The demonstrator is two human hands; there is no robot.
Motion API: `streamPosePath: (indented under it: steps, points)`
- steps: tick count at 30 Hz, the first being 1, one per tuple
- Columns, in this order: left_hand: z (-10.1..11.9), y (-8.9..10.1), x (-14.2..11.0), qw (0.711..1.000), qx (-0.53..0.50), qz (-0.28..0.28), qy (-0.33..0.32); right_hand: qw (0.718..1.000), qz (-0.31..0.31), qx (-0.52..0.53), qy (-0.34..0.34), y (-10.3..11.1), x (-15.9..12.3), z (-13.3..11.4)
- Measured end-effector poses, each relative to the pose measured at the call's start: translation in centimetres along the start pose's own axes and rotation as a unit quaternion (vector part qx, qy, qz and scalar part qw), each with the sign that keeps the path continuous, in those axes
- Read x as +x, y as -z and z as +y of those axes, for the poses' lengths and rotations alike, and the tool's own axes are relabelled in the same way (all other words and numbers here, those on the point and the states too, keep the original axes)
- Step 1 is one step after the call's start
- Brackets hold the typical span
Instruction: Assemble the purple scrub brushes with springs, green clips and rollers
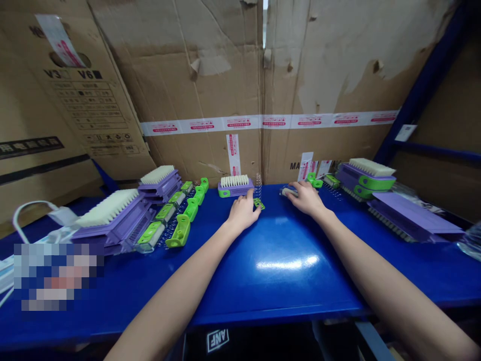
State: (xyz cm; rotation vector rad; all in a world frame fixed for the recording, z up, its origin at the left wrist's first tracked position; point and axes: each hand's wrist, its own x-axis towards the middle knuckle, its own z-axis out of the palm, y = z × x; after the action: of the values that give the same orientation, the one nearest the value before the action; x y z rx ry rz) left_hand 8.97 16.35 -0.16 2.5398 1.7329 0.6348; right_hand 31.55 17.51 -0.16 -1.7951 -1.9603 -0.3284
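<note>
Glossy blue tabletop (285,288): left hand (243,210) lies beside white-bristled purple brush (236,189) and green plastic piece (259,203), right hand (306,198) at clear plastic piece (287,191); cannot tell either grip's closure.

On the feed I count one left hand (242,211), one right hand (306,199). Brushes with bristles up (236,189): four, two left, one centre, one right! Pieces stacked beneath overlap too much for me to number. Left side now, four green brackets (178,233), four green-topped blocks (149,234), and one more block right. One upright spring (258,185) mid-table.
</note>
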Motion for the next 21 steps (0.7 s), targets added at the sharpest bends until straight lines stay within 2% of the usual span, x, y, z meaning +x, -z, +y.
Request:
streamPosePath:
  steps: [10,21]
  points:
    - [-2.4,-1.4,1.6,0.981,-0.192,0.023,0.027,0.999,0.015,0.007,-0.035,0.2,0.2,0.1]
    - [-2.9,-2.0,1.8,0.978,-0.205,0.033,0.008,0.992,0.068,0.004,-0.11,0.4,0.3,1.6]
